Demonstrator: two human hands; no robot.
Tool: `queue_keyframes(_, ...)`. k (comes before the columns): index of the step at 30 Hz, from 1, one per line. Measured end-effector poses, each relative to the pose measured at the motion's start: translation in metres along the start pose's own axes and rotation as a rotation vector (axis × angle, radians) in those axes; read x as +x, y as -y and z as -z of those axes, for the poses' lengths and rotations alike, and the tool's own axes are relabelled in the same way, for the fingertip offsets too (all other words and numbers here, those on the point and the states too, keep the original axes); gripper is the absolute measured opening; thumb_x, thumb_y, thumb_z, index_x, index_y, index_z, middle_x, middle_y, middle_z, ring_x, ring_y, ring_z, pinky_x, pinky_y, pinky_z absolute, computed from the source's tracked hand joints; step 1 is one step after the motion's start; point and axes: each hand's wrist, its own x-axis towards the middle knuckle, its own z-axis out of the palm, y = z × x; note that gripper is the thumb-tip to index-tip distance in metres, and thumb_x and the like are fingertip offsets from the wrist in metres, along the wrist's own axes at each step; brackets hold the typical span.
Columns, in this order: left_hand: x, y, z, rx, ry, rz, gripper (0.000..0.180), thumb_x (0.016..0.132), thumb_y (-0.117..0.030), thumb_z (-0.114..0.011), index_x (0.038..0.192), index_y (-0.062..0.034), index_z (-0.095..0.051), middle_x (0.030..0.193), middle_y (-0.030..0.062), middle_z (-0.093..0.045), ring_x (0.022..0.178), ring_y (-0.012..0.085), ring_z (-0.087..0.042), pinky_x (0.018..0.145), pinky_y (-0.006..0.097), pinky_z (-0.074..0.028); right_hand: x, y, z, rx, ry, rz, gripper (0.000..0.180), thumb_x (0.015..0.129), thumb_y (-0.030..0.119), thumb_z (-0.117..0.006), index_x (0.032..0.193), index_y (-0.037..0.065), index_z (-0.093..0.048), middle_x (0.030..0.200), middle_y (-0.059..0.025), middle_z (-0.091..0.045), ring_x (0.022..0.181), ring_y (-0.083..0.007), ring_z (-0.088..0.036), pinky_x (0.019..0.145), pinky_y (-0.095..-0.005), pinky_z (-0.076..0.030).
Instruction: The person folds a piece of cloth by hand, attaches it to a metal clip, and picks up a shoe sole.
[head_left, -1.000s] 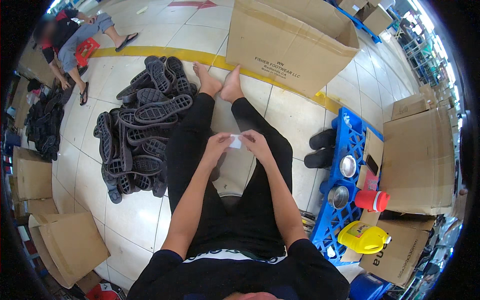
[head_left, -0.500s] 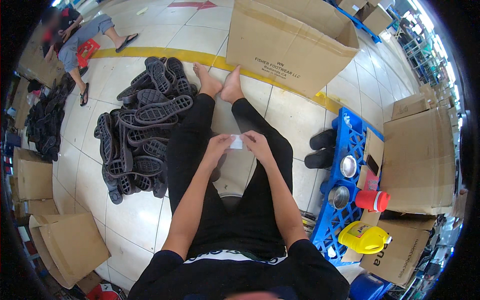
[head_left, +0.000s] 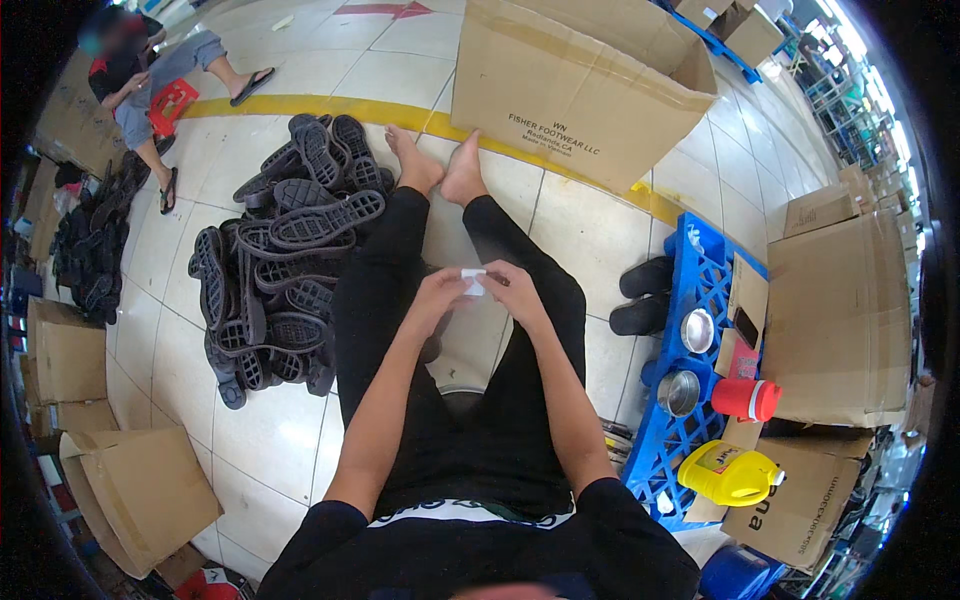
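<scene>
Between my knees, a small white piece of paper (head_left: 473,288) is pinched by both hands. My left hand (head_left: 439,296) grips its left side and my right hand (head_left: 512,288) its right side, fingers closed. The paper appears bent or partly folded, and fingers cover some of it. Beside my left leg lies a heap of dark grey shoe soles (head_left: 325,222), tread sides mostly up.
A large cardboard box (head_left: 570,100) stands beyond my feet. To my right, a blue plastic crate (head_left: 703,275) bears metal bowls (head_left: 697,331), a red jug (head_left: 745,399) and a yellow jug (head_left: 727,474). Dark slippers (head_left: 641,297) lie beside it. Another person (head_left: 140,80) sits far left.
The paper shows less of its face and looks bent between my fingers; my hands stay in nearly the same place. The other person at far left has shifted posture.
</scene>
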Motion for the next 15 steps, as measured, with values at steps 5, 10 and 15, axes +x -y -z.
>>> queue_keyframes(5,-0.0011,-0.0010,0.0023,0.014,0.017,-0.014,0.022,0.089,-0.010,-0.059,0.107,0.0032,-0.061,0.100,0.0101,-0.064,0.089,0.0189,-0.065,0.078,0.029,-0.054,-0.0008,0.0025,-0.0027,-0.032,-0.031,0.017,0.017,0.085,0.010,-0.067,0.098,0.001,-0.064,0.080,-0.0016,-0.062,0.069,-0.0062,-0.054,0.062,-0.0222,-0.045)
queue_keyframes(10,0.0001,0.0007,0.0028,-0.017,-0.013,0.002,0.023,0.089,-0.009,-0.059,0.109,0.0036,-0.061,0.101,0.0109,-0.064,0.089,0.0194,-0.065,0.080,0.030,-0.054,-0.0023,0.0071,-0.0050,-0.047,-0.049,0.073,0.016,0.083,0.006,-0.067,0.099,0.002,-0.064,0.080,-0.0018,-0.062,0.069,-0.0065,-0.054,0.063,-0.0220,-0.045)
queue_keyframes(15,-0.0003,-0.0010,0.0000,-0.045,0.013,0.014,0.024,0.090,-0.008,-0.057,0.111,0.0037,-0.060,0.102,0.0115,-0.064,0.092,0.0206,-0.065,0.082,0.031,-0.054,-0.0002,-0.0002,-0.0027,-0.052,-0.066,0.148,0.017,0.079,0.001,-0.067,0.096,0.004,-0.066,0.082,-0.0023,-0.060,0.069,-0.0080,-0.054,0.063,-0.0221,-0.045)
